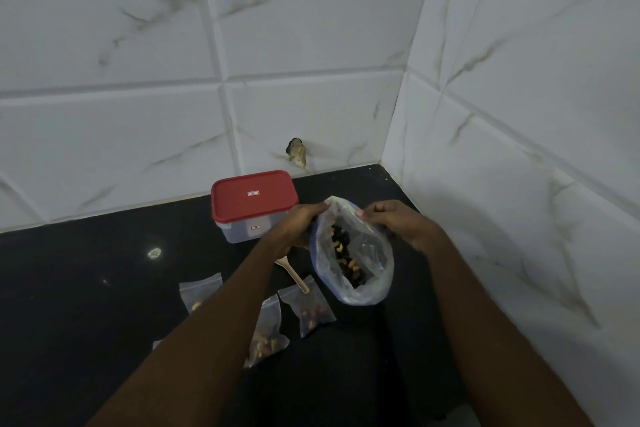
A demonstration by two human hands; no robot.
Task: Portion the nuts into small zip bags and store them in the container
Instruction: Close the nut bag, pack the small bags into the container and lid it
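Note:
A large clear plastic bag (360, 274) with a blue edge stands on the black counter (86, 288), holding mixed nuts (346, 260). My left hand (301, 224) pinches the bag's rim on the left and my right hand (398, 222) pinches the rim on the right, the mouth held apart between them. Three small zip bags with nuts lie in front: one (199, 293) at the left partly under my left forearm, one (265, 333) in the middle, one (308, 305) at the right. The clear container (242, 230) with a red lid (254, 196) stands closed behind my left hand.
A small light wooden spoon (294, 274) lies on the counter between the big bag and the zip bags. White marble-look tiled walls (311, 80) meet in a corner behind and to the right. The corner of another small bag (157, 343) shows by my left forearm.

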